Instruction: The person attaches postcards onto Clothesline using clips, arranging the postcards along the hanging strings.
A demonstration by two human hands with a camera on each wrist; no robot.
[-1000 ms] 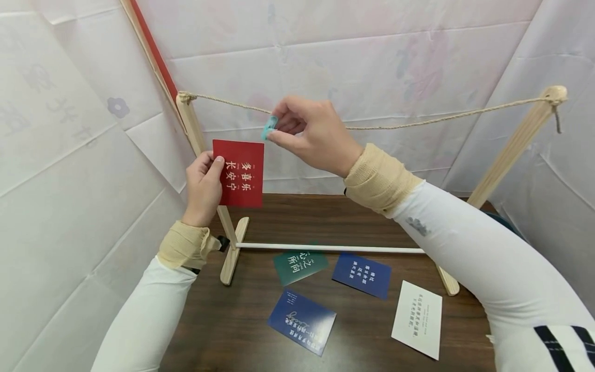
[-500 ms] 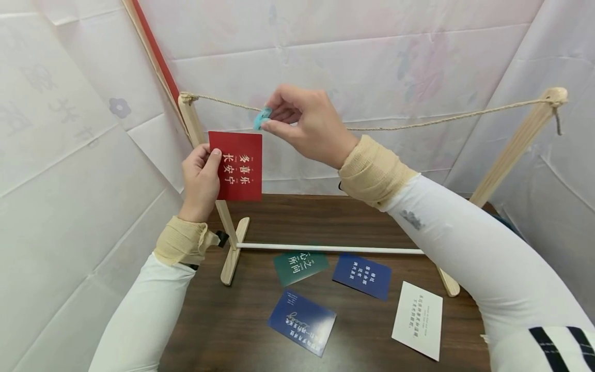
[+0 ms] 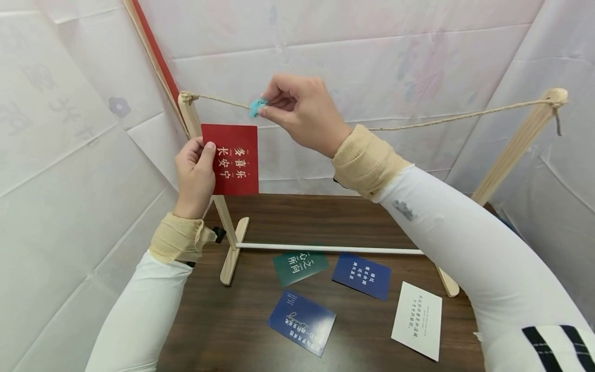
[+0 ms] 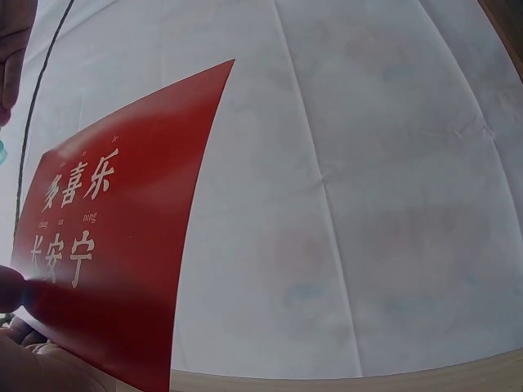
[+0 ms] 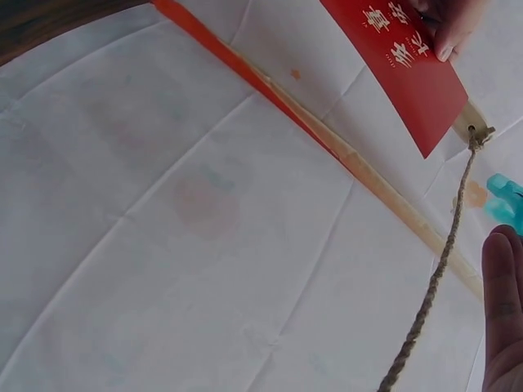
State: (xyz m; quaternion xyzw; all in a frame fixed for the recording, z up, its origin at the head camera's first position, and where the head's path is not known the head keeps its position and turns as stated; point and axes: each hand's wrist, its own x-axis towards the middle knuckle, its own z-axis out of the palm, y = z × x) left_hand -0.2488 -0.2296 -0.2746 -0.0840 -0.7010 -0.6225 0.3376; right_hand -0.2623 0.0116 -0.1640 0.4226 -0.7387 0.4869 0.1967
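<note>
My left hand pinches a red card by its left edge, thumb on the printed face with its white characters. The card stands upright just below the rope, near the left post. My right hand holds a small turquoise clothespin between thumb and fingertips, up at the twine rope and a little above the card's top edge. In the right wrist view the clothespin sits beside the rope, apart from the card. The left wrist view shows the card slightly bowed.
The rope runs between a left wooden post and a right wooden post, joined below by a white rod. On the dark table lie a green card, two blue cards and a white card. White cloth hangs behind.
Both hands have moved up and to the left, the left with the red card, the right with the clothespin, which has come up to the rope. The cards on the table have not moved.
</note>
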